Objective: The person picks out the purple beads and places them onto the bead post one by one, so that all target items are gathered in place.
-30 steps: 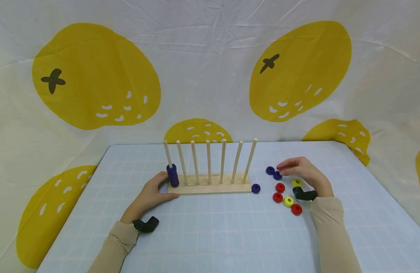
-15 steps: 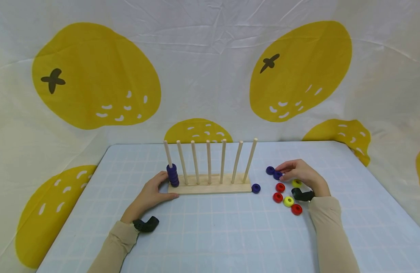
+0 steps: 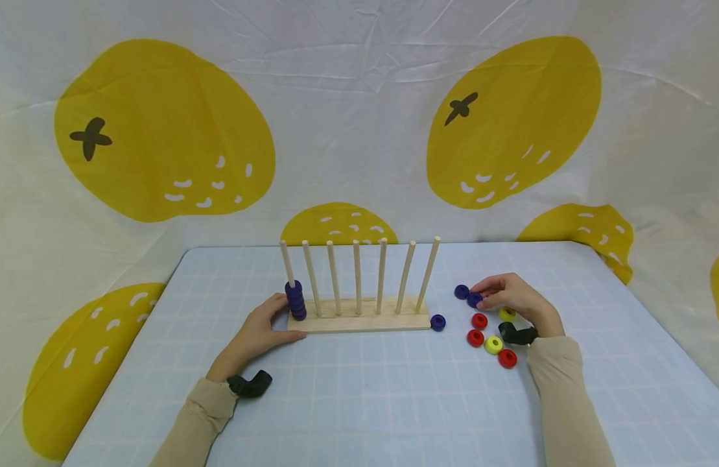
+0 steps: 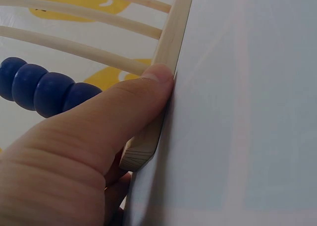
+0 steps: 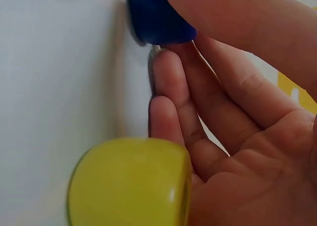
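A wooden pegboard with several upright dowels stands mid-table. My left hand grips its left end, the thumb along the front edge and the other fingers partly hidden behind. Several dark blue beads are stacked on the leftmost dowel, just above that hand. To the right, my right hand pinches a blue bead between thumb and fingers, low at the tabletop. Another blue bead lies right beside the pinched one. A yellow bead shows close under the palm in the right wrist view.
One blue bead lies at the pegboard's right end. Red beads and a second yellow bead lie scattered in front of the right hand. Behind the table hangs a white cloth printed with yellow fruit.
My right hand has come down slightly, and its thumb and fingers have closed on the nearer blue bead. The left hand and the pegboard have stayed in place.
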`<action>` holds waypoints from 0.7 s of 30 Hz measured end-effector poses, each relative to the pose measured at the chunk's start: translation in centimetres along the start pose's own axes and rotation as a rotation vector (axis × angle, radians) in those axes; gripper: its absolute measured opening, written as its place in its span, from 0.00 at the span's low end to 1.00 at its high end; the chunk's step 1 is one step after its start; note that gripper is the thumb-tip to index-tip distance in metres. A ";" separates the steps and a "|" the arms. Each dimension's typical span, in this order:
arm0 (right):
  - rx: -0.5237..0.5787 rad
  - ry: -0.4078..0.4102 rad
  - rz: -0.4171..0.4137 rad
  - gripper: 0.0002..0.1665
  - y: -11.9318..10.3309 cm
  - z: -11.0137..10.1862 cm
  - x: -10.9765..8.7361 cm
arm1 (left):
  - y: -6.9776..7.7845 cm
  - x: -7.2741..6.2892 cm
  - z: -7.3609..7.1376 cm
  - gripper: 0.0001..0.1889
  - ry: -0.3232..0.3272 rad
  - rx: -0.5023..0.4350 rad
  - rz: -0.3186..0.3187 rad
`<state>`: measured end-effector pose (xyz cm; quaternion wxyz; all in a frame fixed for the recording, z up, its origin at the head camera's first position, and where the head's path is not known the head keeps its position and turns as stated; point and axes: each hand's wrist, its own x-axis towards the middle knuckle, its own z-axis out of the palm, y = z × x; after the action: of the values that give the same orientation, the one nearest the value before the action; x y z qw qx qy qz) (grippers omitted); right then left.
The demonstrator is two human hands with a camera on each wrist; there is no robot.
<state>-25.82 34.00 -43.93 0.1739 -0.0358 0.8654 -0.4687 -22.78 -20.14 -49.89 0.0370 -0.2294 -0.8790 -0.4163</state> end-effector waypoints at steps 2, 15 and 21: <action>-0.005 0.003 -0.001 0.23 -0.1 0.0 0.0 | 0.0 0.0 0.0 0.39 0.000 0.002 0.001; -0.073 0.041 0.004 0.24 -0.5 -0.6 -0.5 | -0.1 0.1 0.0 0.37 0.007 0.002 0.014; -0.078 0.056 -0.011 0.24 -1.4 -0.7 -1.1 | -0.2 0.1 0.0 0.37 0.007 0.003 0.007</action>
<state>-25.18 34.01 -42.13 0.1454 -0.0341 0.8872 -0.4365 -22.90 -20.19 -50.00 0.0417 -0.2310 -0.8787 -0.4157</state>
